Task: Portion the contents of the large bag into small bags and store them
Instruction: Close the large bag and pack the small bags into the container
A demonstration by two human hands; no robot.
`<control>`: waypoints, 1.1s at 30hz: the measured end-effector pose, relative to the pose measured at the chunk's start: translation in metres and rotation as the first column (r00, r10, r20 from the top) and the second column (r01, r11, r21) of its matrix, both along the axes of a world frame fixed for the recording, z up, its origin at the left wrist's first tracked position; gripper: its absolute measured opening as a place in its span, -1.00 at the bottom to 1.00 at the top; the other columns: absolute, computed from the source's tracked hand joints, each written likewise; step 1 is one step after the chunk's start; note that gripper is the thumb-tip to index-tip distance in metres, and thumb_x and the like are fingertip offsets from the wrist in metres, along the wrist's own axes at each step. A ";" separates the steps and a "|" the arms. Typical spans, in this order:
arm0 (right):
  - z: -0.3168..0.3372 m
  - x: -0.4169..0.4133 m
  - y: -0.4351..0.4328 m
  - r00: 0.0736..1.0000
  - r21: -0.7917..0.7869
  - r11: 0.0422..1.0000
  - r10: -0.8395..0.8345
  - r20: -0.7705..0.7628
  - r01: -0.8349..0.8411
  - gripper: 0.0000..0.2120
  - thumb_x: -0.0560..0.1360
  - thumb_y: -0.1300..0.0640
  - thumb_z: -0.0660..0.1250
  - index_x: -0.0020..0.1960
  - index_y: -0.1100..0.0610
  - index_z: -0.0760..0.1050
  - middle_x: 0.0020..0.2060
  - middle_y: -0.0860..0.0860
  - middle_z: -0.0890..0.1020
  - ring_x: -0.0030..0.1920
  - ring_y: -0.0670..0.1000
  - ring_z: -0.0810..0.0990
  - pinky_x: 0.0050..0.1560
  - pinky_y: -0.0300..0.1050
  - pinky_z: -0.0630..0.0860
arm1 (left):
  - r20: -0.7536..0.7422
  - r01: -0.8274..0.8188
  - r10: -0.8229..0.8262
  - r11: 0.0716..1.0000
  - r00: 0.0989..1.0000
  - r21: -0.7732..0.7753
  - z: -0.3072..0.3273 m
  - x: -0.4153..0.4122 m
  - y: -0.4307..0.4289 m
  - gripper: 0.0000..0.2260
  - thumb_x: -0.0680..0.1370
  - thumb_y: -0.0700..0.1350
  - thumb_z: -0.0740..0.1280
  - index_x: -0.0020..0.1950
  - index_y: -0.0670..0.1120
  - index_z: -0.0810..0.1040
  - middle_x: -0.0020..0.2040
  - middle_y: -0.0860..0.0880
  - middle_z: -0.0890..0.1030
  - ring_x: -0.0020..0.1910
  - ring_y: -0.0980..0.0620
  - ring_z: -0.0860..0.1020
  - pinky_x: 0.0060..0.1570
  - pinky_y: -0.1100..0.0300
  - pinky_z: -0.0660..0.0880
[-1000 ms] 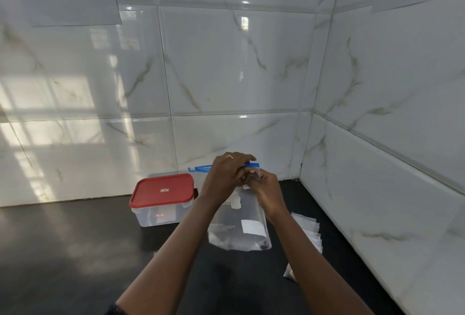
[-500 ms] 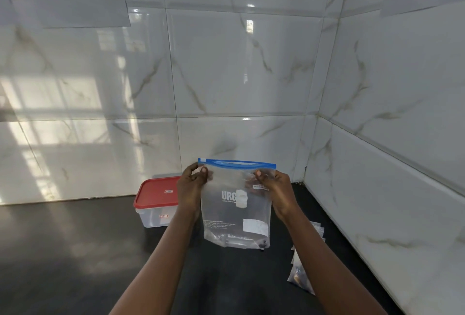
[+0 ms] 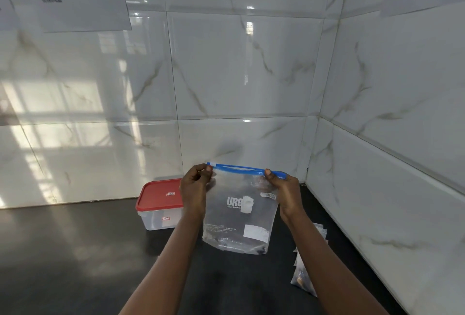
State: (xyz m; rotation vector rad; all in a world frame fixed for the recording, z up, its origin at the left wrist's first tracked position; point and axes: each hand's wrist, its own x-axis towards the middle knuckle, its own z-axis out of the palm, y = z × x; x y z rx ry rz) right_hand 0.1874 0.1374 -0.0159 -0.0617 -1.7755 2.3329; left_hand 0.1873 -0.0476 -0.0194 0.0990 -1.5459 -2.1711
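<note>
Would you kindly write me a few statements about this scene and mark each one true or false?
1. The left hand and the right hand each pinch a top corner of the large bag. True.
2. The container stands with its red lid taken off. False: the lid is on it.
3. The small bags lie left of the container. False: they lie on the countertop far to the right, near the right wall.
4. The large bag hangs upright with its blue zip strip on top. True.
5. The large bag is filled to the top. False: it looks nearly empty, with only a little dark material at the bottom.
</note>
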 end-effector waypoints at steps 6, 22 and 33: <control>-0.003 0.001 -0.017 0.893 0.629 0.637 -0.365 -0.264 0.446 -0.71 0.50 0.14 0.37 0.21 0.10 0.51 0.18 0.00 0.54 0.30 0.03 0.40 0.32 -0.03 0.30 | -0.015 0.091 -0.092 0.994 0.996 -0.068 0.005 0.006 0.002 -0.86 0.52 -0.29 0.31 -0.17 -0.08 0.51 -0.45 -0.01 0.60 -0.49 0.15 0.48 -0.42 0.36 0.44; 0.023 -0.002 -0.063 0.926 0.884 0.364 0.122 -0.357 0.293 -0.86 0.51 0.19 0.29 -0.02 0.09 0.61 -0.10 0.00 0.67 0.01 0.03 0.53 0.02 -0.07 0.39 | 0.000 0.057 -0.060 0.964 0.998 -0.260 -0.002 0.004 0.015 -0.64 0.46 -0.42 0.23 -0.35 0.02 0.51 -0.29 -0.02 0.53 -0.23 0.03 0.45 -0.16 0.16 0.37; 0.025 -0.009 -0.016 0.967 0.936 0.282 0.079 -0.244 0.213 -0.85 0.55 0.14 0.28 -0.04 0.13 0.62 -0.14 0.04 0.67 -0.09 0.05 0.56 -0.08 -0.08 0.43 | 0.008 -0.114 0.118 0.973 0.993 -0.199 -0.002 -0.009 0.003 -0.71 0.54 -0.30 0.23 -0.29 0.05 0.50 -0.26 0.03 0.49 -0.20 0.02 0.42 -0.14 0.10 0.39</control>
